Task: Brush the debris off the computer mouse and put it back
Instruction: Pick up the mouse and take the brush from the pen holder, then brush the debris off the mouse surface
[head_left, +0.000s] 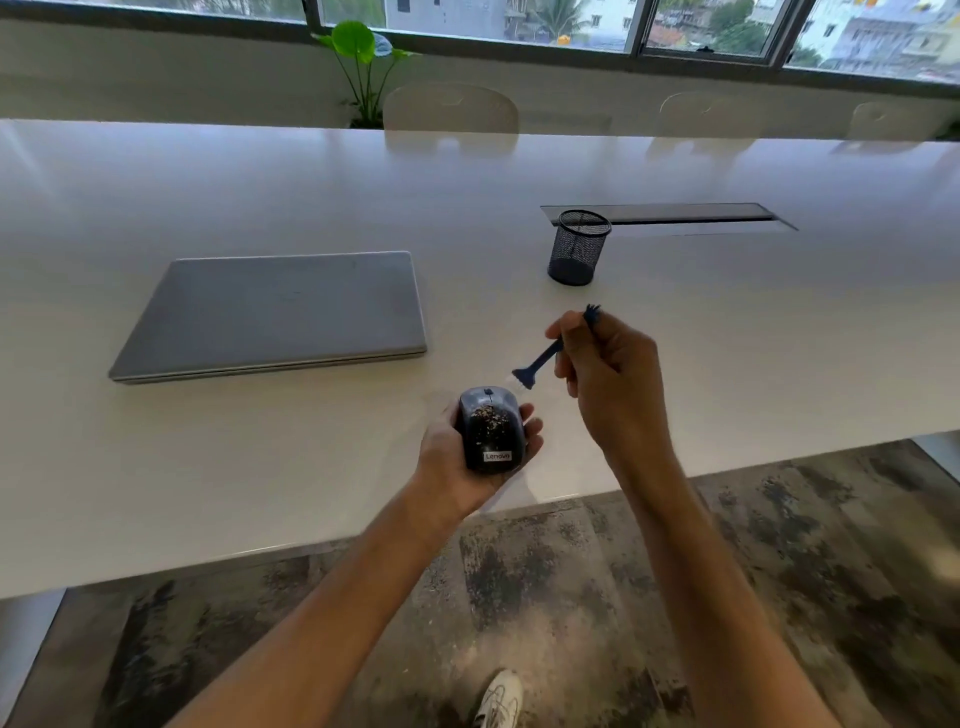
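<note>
A dark computer mouse (491, 428) with a small white brand label lies cradled in the left hand (462, 457), held above the near edge of a long white table (208, 467). A patch of speckled debris (491, 418) covers the top of the mouse, behind the scroll wheel. The left hand's fingers curl up around both sides of the mouse.

Just beyond the mouse, the right hand (610, 379) grips a small blue brush (545, 356) by its handle (the pale bristles point down toward the front of the mouse, close to it; contact cannot be made out).

Farther back on the table, a closed grey laptop (275, 312) lies to the left and a black mesh pen cup (577, 247) stands to the right, just in front of a dark cable slot (670, 214). Pale chairs (451, 109), a green plant (358, 57) and windows (519, 21) line the far side. Below, a white shoe (500, 699) stands on mottled flooring.
</note>
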